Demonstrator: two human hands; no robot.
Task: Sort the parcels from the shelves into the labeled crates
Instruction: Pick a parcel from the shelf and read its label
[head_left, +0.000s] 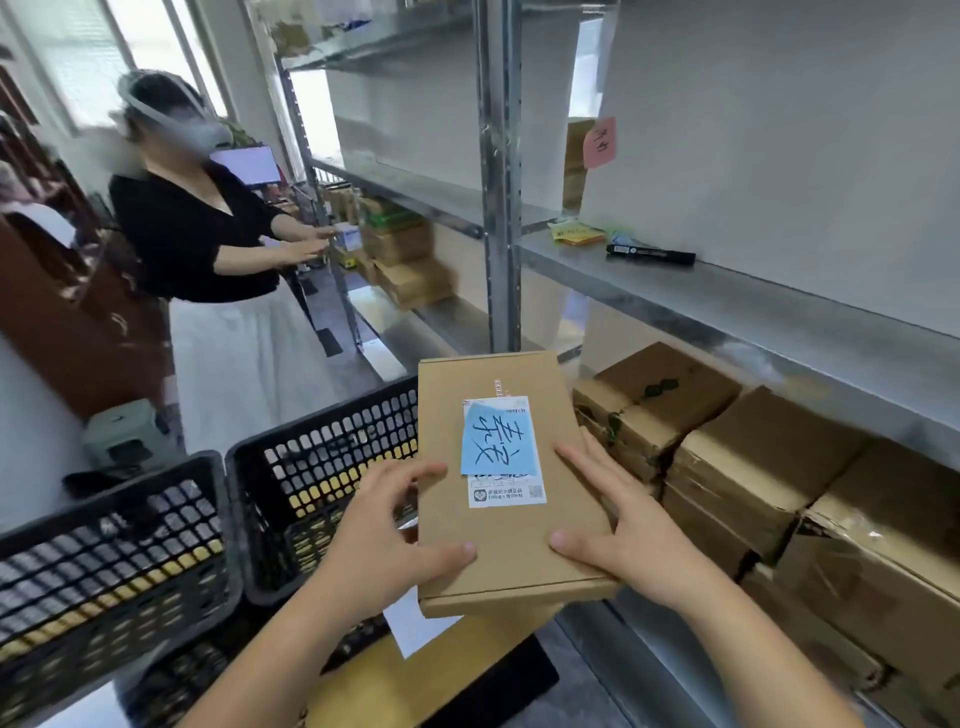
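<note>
Two hands hold one flat cardboard parcel (506, 483) by its long edges, left hand (387, 540) and right hand (631, 535) pinching thumb-over-top, just right of the nearer black crate (317, 493). It looks stiff and light (blue note (496, 441) facing up); edge grips should suffice.

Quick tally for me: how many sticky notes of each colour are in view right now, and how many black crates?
Blue sticky note, on the held parcel: 1
Pink sticky note, on the white board: 1
Yellow sticky notes, a small pile on the shelf; sheets cannot be counted: 1 pile
Black crates: 2
Total: 5
</note>
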